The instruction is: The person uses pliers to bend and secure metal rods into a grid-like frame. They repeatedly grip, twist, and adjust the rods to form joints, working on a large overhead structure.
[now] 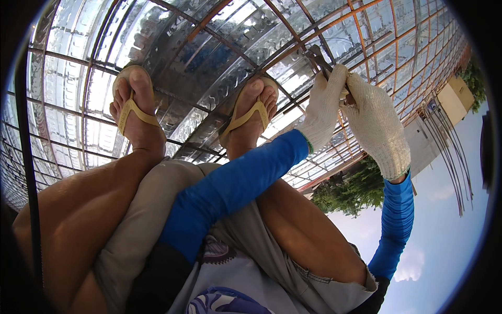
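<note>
Dark metal pincers [320, 57] point away from me over a crossing of reinforcing bars [300, 44], jaws close to the steel. My left hand [325, 107], in a white knitted glove, is closed around the pincers just behind the head. Beside it, my right hand [379, 125], gloved the same way, is closed where the handle end shows between the two gloves. Its fingertips are partly hidden, but they seem to grip that handle. Thin wire loops near the jaws are too fine to follow.
My feet in yellow flip-flops [137, 112] stand on the bar grid, above shiny corrugated metal sheeting [65, 128]. Several long bars [444, 141] stick out past the edge at right, near a pale wall [421, 138] and trees [355, 188]. A dark strap or cable [25, 136] runs down the left.
</note>
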The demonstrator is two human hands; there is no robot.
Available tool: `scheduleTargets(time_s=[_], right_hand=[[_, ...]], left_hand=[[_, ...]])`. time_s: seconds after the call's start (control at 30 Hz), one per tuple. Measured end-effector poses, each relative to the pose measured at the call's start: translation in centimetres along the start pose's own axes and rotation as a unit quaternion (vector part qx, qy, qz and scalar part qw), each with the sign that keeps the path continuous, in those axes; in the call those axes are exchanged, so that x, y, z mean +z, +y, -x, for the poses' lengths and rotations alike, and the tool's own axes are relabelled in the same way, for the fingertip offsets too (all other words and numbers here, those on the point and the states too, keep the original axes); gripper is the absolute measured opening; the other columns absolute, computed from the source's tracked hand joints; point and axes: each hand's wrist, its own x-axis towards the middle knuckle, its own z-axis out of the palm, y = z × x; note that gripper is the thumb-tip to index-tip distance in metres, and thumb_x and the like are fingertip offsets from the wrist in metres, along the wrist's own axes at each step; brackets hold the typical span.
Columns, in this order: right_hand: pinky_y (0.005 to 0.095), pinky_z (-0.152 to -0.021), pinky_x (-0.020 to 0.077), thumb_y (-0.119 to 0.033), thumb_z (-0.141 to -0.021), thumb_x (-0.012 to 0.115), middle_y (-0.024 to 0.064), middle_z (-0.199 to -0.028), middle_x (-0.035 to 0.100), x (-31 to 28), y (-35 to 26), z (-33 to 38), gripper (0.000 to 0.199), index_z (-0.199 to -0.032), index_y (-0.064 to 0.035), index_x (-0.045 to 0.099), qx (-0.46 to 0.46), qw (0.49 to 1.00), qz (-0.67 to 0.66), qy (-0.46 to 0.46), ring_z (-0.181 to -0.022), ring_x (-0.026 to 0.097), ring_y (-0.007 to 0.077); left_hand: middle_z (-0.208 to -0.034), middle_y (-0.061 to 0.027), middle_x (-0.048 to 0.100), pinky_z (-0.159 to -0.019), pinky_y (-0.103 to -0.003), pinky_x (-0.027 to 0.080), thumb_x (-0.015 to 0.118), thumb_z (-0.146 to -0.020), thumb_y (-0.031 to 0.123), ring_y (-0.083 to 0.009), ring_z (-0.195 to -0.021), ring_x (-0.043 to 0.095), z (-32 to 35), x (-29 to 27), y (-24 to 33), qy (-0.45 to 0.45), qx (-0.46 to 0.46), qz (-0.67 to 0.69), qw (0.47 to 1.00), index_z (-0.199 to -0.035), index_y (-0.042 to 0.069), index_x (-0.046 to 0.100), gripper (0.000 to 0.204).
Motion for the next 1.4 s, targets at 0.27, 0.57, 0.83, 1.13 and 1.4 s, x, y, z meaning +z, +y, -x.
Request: scheduleTargets(time_s=[0.27, 0.57, 0.83, 1.13, 1.4], right_hand=[[0.0505, -0.077, 0.0552, -0.007, -0.098, 0.069, 0.0215, -0.099, 0.070, 0.7, -1.1, -0.1, 0.021, -0.118, -0.0015, 0.063, -0.025, 0.999, 0.006, 0.048, -0.096, 0.070, 0.0450], [0.0500, -0.082, 0.0570, -0.004, -0.096, 0.067, 0.0216, -0.104, 0.071, -0.2, -2.2, 1.4, 0.033, -0.129, -0.0037, 0.065, -0.008, 1.000, 0.009, 0.029, -0.098, 0.071, 0.0434], [0.0491, -0.082, 0.0571, -0.007, -0.095, 0.071, 0.0209, -0.107, 0.072, -3.6, -2.6, 1.3, 0.035, -0.130, -0.0051, 0.065, -0.005, 0.999, 0.052, 0.002, -0.097, 0.072, 0.0405], [0.0448, -0.073, 0.0607, -0.034, -0.108, 0.067, 0.0166, -0.092, 0.075, -4.4, 2.4, -0.8, 0.035, -0.125, -0.0043, 0.067, 0.022, 0.993, 0.043, -0.111, -0.081, 0.076, 0.0303], [0.0379, -0.056, 0.0529, -0.035, -0.108, 0.066, 0.0108, -0.070, 0.064, -3.3, 2.7, -1.1, 0.034, -0.101, -0.0017, 0.066, 0.109, 0.969, -0.064, -0.212, -0.058, 0.065, 0.0217]], left_hand=[[-0.095, -0.0021, 0.055, -0.073, -0.036, 0.044, 0.061, -0.104, 0.065, -0.0144, -0.082, 0.050, -1.1, -0.1, -0.2, -0.004, -0.023, 0.059, 0.998, -0.118, 0.008, 0.060, 0.058], [-0.093, -0.0028, 0.057, -0.070, -0.039, 0.044, 0.059, -0.103, 0.066, -0.0159, -0.080, 0.052, -0.9, 0.8, 0.1, -0.012, -0.067, 0.066, 0.996, -0.109, 0.007, 0.064, 0.059], [-0.100, -0.0119, 0.059, -0.078, -0.046, 0.049, 0.053, -0.106, 0.058, -0.0249, -0.085, 0.060, 1.4, 4.3, 5.7, 0.074, -0.151, -0.025, 0.986, -0.120, -0.001, 0.058, 0.060], [-0.106, -0.0150, 0.064, -0.078, -0.048, 0.050, 0.055, -0.107, 0.053, -0.0246, -0.089, 0.063, 1.6, 4.9, 7.0, 0.051, -0.167, -0.043, 0.984, -0.117, -0.004, 0.058, 0.058], [-0.088, -0.0091, 0.063, -0.065, -0.036, 0.055, 0.054, -0.110, 0.062, -0.0187, -0.075, 0.069, 2.7, 2.4, 2.9, 0.029, -0.014, -0.077, 0.997, -0.115, -0.001, 0.059, 0.063]])
